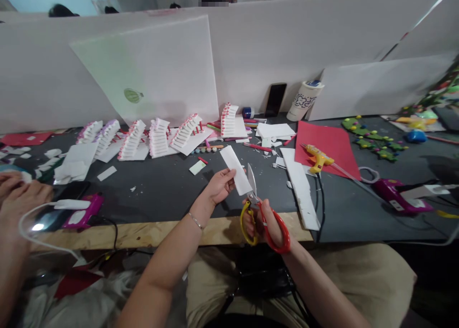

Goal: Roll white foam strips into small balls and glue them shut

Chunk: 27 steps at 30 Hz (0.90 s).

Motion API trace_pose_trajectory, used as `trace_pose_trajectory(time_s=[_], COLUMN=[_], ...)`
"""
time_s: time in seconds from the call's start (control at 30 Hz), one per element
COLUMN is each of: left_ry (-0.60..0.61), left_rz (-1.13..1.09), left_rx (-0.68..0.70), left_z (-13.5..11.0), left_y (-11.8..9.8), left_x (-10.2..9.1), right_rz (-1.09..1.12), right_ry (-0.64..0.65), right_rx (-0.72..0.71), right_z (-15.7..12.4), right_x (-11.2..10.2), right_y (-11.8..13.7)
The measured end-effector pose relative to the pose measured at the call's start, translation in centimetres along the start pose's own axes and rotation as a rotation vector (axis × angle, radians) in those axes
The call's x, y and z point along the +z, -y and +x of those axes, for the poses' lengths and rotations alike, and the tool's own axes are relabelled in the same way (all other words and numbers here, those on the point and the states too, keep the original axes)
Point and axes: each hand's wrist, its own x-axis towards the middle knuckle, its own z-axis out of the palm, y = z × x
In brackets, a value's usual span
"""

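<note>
A white strip of card [236,170] is pinched between the thumb and fingers of my left hand [221,184], tilted above the table's front part. My right hand [269,223] is wrapped round the scissors [285,242], which have one red and one yellow handle loop. Their blades stand apart, pointing up and away from me, and lie at the strip's lower right edge. Whether the lower blade is behind the strip I cannot tell. Beyond the hands stands a row of small white stair-like models [181,132] with red and purple tips.
A yellow glue gun [318,158] lies on red card [344,148] at the right, its cord running to the front edge. Nearby are a long white board piece [300,189], a white cup [304,101] and a phone [275,100]. Another person's hands [23,194] are at far left.
</note>
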Motion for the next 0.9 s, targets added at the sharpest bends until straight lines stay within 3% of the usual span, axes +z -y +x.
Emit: trace_pose_trajectory(time_s=[0.37,0.73,0.9], left_ry=[-0.005,0.008,0.014], left_rz=[-0.014,-0.030,-0.028], left_rx=[0.007,0.017,0.011], left_z=[-0.1,0.1,0.0], left_y=[-0.1,0.0,0.0], left_x=[0.2,-0.1,0.0], right_rz=[0.037,0.026,0.042], right_ry=[-0.061,-0.143,-0.119], right_rx=[0.027,0.021,-0.002], right_z=[-0.3,-0.5,-0.2], right_x=[1.5,1.4,1.2], right_y=[0.4,-0.1,-0.5])
